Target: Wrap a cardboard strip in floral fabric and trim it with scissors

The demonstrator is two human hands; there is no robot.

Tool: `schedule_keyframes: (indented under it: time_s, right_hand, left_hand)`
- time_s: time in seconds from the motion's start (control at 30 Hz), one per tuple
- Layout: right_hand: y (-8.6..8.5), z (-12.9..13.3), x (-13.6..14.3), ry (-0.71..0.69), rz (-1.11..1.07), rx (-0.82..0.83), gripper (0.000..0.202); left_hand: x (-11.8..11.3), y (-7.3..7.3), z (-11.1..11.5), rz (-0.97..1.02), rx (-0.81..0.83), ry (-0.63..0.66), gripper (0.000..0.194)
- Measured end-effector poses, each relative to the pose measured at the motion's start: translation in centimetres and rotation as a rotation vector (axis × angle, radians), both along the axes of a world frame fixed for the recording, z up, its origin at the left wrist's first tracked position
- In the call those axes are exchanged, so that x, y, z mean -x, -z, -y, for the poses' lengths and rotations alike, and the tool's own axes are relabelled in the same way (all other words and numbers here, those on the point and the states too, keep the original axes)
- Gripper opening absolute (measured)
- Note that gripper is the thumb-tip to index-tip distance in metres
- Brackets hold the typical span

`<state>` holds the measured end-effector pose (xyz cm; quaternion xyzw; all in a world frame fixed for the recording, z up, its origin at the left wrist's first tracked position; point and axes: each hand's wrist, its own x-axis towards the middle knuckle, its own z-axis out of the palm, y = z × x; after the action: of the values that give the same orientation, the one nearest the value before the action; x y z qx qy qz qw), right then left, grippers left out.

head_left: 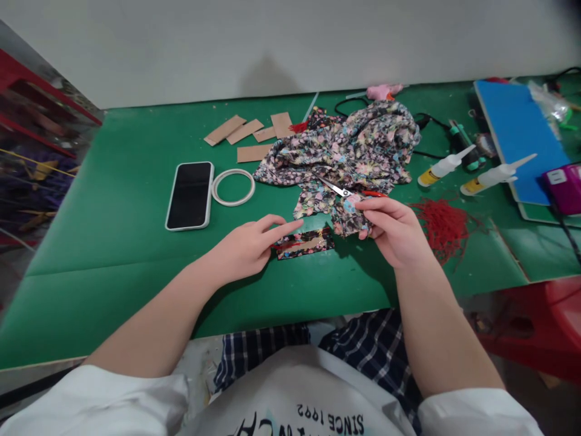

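A: What is seen on the surface, starting with the largest thing?

B: A green surface is seen, and on it a crumpled floral cloth is heaped just beyond the right hand. A blue board is laid well off to that hand's right.

A: And what is held?

B: A corner of the cloth is pinched in the right hand, whose grip is closed on it. Scissors are seen at the top of that hand, their blades pointed up and left over the cloth; whether they are held too cannot be told.

A: The left hand?

B: The left hand is laid flat, fingers stretched out and together, with nothing clamped. A small cloth-wrapped card is touched by its fingertips, between the two hands.

A: What else is placed nearby?

B: A phone is laid face up beyond the left hand, with a white ring just beside it. Card strips are scattered farther off. Red threads are piled just right of the right hand, and two glue bottles are laid beyond them.
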<state>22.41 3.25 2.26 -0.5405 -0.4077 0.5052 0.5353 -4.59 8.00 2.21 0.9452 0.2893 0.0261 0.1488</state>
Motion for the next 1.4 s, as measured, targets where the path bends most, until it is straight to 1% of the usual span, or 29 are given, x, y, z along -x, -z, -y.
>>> schedule_keyframes:
  time_s: [0.2, 0.3, 0.37, 0.43, 0.47, 0.5, 0.53, 0.63, 0.73, 0.8, 0.87, 0.9, 0.93, 0.97, 1.0, 1.03, 1.07, 1.1, 1.17, 1.2, 1.23, 1.27, 1.3, 1.37, 1.4]
  right_hand:
    - [0.2, 0.0, 0.0, 0.006, 0.014, -0.005, 0.013]
    - [0.2, 0.1, 0.0, -0.012, -0.009, -0.019, 0.013]
    - [0.2, 0.1, 0.1, -0.03, -0.006, -0.019, 0.013]
    - [0.1, 0.1, 0.4, -0.049, 0.004, -0.016, 0.013]
    - [0.0, 0.2, 0.6, -0.062, 0.004, -0.015, 0.013]
    - [0.0, 0.2, 0.8, -0.081, -0.003, -0.013, 0.012]
    - [0.0, 0.3, 1.1, -0.106, -0.013, -0.012, 0.012]
    - [-0.1, 0.7, 1.9, -0.208, -0.044, -0.001, 0.013]
    - [-0.3, 1.2, 3.1, -0.326, -0.092, -0.005, 0.012]
    - [-0.6, 1.6, 4.0, -0.413, -0.13, -0.001, 0.011]
    - [-1.1, 1.7, 4.4, -0.472, -0.112, -0.003, 0.012]
    - [-1.3, 1.6, 4.2, -0.477, -0.063, -0.021, 0.013]
    - [-1.5, 1.4, 3.7, -0.461, 0.019, -0.051, 0.014]
    - [-1.7, 1.0, 2.8, -0.413, 0.124, -0.099, 0.016]
    - [-1.8, 0.6, 1.5, -0.296, 0.264, -0.148, 0.017]
    - [-1.9, 0.0, -0.2, -0.134, 0.386, -0.197, 0.019]
    - [-2.0, -0.6, -2.3, 0.108, 0.463, -0.248, 0.02]
    - [-2.0, -1.2, -4.4, 0.373, 0.535, -0.289, 0.026]
    - [-2.0, -2.5, -8.7, 0.636, 0.592, -0.313, 0.047]
    - [-1.9, -3.1, -10.5, 0.749, 0.674, -0.266, 0.056]
    - [-1.7, -3.7, -12.0, 0.767, 0.733, -0.167, 0.065]
    - [-1.5, -4.2, -13.0, 0.732, 0.769, -0.053, 0.073]
    - [-1.1, -4.7, -13.7, 0.66, 0.813, 0.036, 0.081]
    - [-0.4, -5.3, -14.3, 0.578, 0.882, 0.147, 0.091]
    - [0.0, -5.6, -14.2, 0.541, 0.907, 0.185, 0.093]
  left_hand:
    - [0.5, -0.1, -0.4, -0.071, -0.033, -0.038, 0.073]
    - [0.7, -0.3, -0.6, -0.099, -0.061, -0.116, 0.072]
    - [0.7, -0.4, -0.7, -0.066, -0.125, -0.194, 0.066]
    - [0.6, -0.4, -0.8, 0.031, -0.194, -0.253, 0.057]
    - [0.4, -0.3, -0.8, 0.093, -0.192, -0.26, 0.055]
    - [0.2, -0.3, -0.7, 0.153, -0.158, -0.258, 0.055]
    - [0.0, -0.2, -0.6, 0.207, -0.087, -0.243, 0.056]
    - [-1.1, 0.1, 0.5, 0.385, 0.191, -0.171, 0.062]
    - [-2.3, 0.3, 1.8, 0.65, 0.441, -0.135, 0.075]
    - [-3.0, 0.1, 2.5, 0.762, 0.63, -0.144, 0.08]
    - [-3.6, -0.2, 2.8, 0.791, 0.805, -0.189, 0.077]
    - [-3.8, -0.4, 2.7, 0.789, 0.861, -0.223, 0.073]
    - [-4.0, -0.5, 2.5, 0.789, 0.885, -0.263, 0.069]
    - [-4.0, -0.7, 2.2, 0.799, 0.876, -0.312, 0.064]
    - [-4.1, -0.8, 1.7, 0.821, 0.839, -0.371, 0.06]
    - [-4.0, -0.9, 1.1, 0.848, 0.786, -0.439, 0.055]
    - [-3.9, -1.0, 0.4, 0.885, 0.726, -0.517, 0.051]
    - [-3.8, -1.1, -0.4, 0.919, 0.677, -0.581, 0.047]
    - [-3.5, -1.4, -1.8, 0.969, 0.625, -0.645, 0.036]
    - [-3.3, -1.6, -2.4, 0.982, 0.634, -0.657, 0.032]
    - [-3.2, -2.0, -2.9, 0.983, 0.659, -0.665, 0.03]
    - [-3.1, -2.4, -3.2, 0.976, 0.692, -0.666, 0.03]
    - [-3.1, -2.8, -3.4, 0.966, 0.722, -0.659, 0.031]
    - [-3.3, -3.6, -3.5, 0.946, 0.737, -0.627, 0.033]
    - [-3.5, -3.8, -3.5, 0.93, 0.712, -0.602, 0.034]
